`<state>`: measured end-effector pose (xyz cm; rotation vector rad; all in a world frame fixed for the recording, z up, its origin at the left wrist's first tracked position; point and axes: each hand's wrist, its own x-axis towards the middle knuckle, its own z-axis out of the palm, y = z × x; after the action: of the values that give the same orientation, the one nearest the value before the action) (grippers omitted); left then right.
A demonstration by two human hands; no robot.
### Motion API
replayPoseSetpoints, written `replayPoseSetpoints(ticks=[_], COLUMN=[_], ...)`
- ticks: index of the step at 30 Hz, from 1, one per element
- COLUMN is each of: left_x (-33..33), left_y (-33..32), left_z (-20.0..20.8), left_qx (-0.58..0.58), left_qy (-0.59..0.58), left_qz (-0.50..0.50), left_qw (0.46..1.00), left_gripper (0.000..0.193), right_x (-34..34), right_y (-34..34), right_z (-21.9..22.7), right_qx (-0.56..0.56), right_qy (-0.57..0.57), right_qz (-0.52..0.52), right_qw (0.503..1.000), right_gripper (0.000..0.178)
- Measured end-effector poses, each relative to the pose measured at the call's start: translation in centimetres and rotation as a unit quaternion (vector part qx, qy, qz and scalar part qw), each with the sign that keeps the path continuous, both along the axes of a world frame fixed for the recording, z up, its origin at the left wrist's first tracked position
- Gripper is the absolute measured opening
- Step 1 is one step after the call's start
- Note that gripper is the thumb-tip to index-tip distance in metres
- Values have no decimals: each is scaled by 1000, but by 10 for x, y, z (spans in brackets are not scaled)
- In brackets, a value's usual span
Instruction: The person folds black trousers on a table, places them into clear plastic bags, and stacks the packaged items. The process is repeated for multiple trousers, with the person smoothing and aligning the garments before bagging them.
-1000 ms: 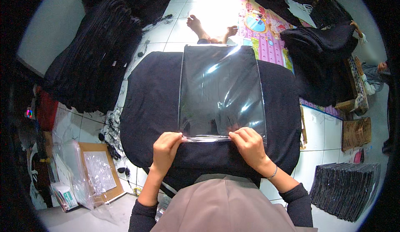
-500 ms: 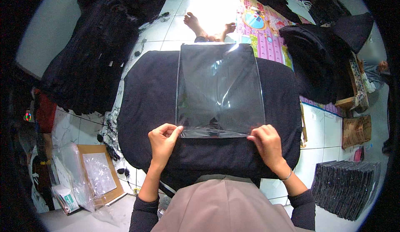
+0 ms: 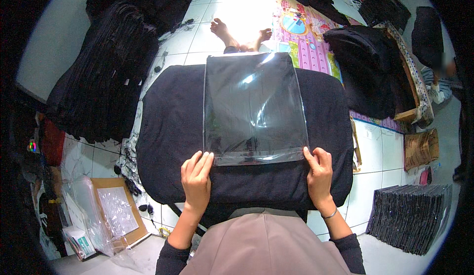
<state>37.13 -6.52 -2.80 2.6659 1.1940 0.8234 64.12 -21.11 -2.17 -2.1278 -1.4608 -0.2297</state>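
Observation:
A clear plastic bag [image 3: 254,109] with a flat dark folded cloth inside lies on a padded surface covered in black cloth [image 3: 326,107]. Glare streaks its front, and its near edge is a clear, lightly creased strip of flap. At the bag's near left corner, my left hand [image 3: 196,176] lies with fingers stretched out and tips on the edge. My right hand [image 3: 320,176] has its fingers bent at the near right corner, thumb and forefinger on the plastic; whatever is under those fingertips is hidden.
Black garments [image 3: 98,77] are heaped at the left, more black cloth [image 3: 365,72] at the right. A stack of black packs [image 3: 410,218] stands lower right. Lower left are a cardboard-backed plastic packet [image 3: 121,211] and a small box [image 3: 79,243]. Someone's bare feet [image 3: 224,33] rest beyond the bag.
The near flap now lies flatter along the bag's edge. My left hand has gone from a pinch to stretched fingers, and my right hand has shifted to the corner. The view has moved slightly.

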Motion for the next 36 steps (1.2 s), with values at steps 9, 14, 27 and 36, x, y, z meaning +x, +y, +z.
replayPoseSetpoints(ticks=[9,14,27,36], left_x=[-15,-12,26,72], left_y=[-9,7,10,0], left_z=[-9,-1,43,-11], left_qx=[-123,-232,42,-106], left_qy=[-134,-426,-451,97], left_qz=[57,88,45,-47], left_qw=[982,870,891,989], left_gripper=[47,53,31,83], right_x=[54,69,-54,-49], right_y=[61,122,157,79], right_z=[0,28,127,-6], right_qx=[51,-58,42,-84], right_qy=[131,456,381,-43], right_qz=[-38,24,267,89], right_qw=[989,888,884,992], right_gripper=[14,33,53,54])
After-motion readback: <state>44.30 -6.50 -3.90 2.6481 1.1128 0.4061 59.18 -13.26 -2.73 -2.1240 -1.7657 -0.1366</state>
